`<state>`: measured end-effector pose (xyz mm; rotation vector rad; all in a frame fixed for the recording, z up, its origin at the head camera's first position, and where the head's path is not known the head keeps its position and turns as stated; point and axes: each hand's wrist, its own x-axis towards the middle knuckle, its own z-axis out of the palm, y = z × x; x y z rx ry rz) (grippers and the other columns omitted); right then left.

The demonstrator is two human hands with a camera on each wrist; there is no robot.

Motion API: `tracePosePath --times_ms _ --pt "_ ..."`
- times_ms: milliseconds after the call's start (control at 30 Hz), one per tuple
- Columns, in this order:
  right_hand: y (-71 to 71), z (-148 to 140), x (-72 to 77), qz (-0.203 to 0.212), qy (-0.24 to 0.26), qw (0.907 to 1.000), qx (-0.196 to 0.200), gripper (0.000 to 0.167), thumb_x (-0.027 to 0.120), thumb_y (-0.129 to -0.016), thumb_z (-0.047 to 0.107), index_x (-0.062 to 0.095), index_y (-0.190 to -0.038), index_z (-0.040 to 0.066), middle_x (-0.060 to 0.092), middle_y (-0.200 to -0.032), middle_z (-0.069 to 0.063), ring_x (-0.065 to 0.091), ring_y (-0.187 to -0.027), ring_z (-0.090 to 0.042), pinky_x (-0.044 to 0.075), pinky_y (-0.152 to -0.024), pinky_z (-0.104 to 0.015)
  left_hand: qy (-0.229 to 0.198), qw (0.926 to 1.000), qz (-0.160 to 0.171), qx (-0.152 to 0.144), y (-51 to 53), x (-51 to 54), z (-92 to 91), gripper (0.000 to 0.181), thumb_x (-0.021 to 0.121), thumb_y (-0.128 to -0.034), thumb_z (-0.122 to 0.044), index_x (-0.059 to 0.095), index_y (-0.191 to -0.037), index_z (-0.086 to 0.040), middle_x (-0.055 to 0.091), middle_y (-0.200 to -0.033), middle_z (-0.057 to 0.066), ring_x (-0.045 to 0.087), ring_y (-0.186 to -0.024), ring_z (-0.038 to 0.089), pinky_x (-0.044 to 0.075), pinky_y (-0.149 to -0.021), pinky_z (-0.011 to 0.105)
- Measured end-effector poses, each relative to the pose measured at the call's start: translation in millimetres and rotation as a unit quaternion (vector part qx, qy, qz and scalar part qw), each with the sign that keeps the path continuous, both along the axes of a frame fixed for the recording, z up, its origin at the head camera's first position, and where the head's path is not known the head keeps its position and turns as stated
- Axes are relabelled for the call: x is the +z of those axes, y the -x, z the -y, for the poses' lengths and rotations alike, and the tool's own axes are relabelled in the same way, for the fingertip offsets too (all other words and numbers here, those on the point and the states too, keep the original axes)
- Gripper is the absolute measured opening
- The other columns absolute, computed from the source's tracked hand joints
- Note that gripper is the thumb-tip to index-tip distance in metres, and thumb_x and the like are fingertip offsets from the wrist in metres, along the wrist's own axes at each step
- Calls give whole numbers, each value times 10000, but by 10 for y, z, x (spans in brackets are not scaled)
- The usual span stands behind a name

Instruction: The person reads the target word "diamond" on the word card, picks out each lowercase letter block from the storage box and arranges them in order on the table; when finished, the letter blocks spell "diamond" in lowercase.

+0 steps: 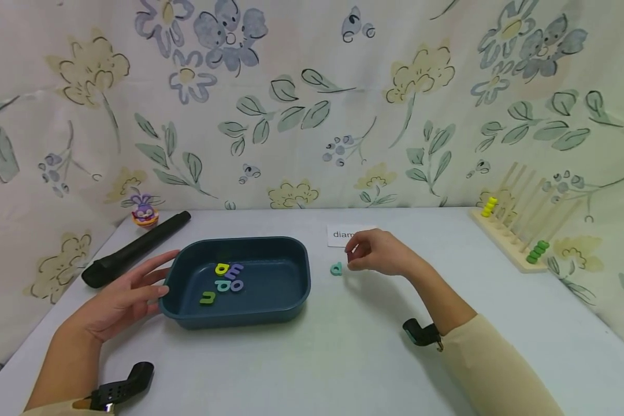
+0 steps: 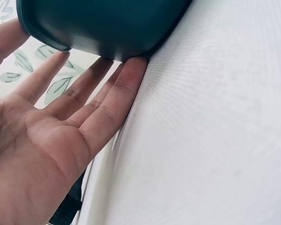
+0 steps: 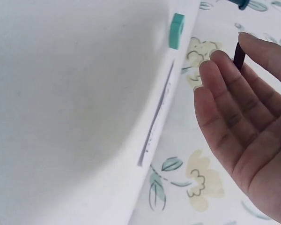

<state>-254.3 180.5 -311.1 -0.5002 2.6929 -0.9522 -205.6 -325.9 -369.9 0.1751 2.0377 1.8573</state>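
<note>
My left hand [image 1: 130, 297] rests against the left side of a dark blue tray [image 1: 239, 319], its fingers fairly straight along the wall in the left wrist view. Inside the tray lie several letters, among them a yellow one [image 1: 222, 269] and a green one [image 1: 207, 297]. My right hand [image 1: 379, 252] is raised over the table right of the tray, pinching a small dark red piece [image 3: 239, 56] between thumb and index finger. Just left of it a teal letter [image 1: 335, 269] lies on the table. Behind, a white card [image 1: 335, 236] with print is partly hidden by the hand.
A long black object [image 1: 140, 245] lies left of the tray, near a small purple and orange figure [image 1: 144, 212]. A wooden rack [image 1: 509, 242] with yellow and green beads stands at the right. Floral cloth [image 1: 291, 162] hangs behind the table.
</note>
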Motion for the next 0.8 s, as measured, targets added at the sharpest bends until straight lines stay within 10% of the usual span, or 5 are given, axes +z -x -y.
tracePosePath --times_ms 800 --pt "180 87 -278 208 -748 9970 -63 169 774 -877 111 712 -1033 102 651 -855 -44 591 -729 -170 514 -648 -271 17 10000 20 -11 -11 3 -10 746 566 -1053 -137 189 -1658 -356 9 -1716 234 637 -1163 -11 584 -945 298"
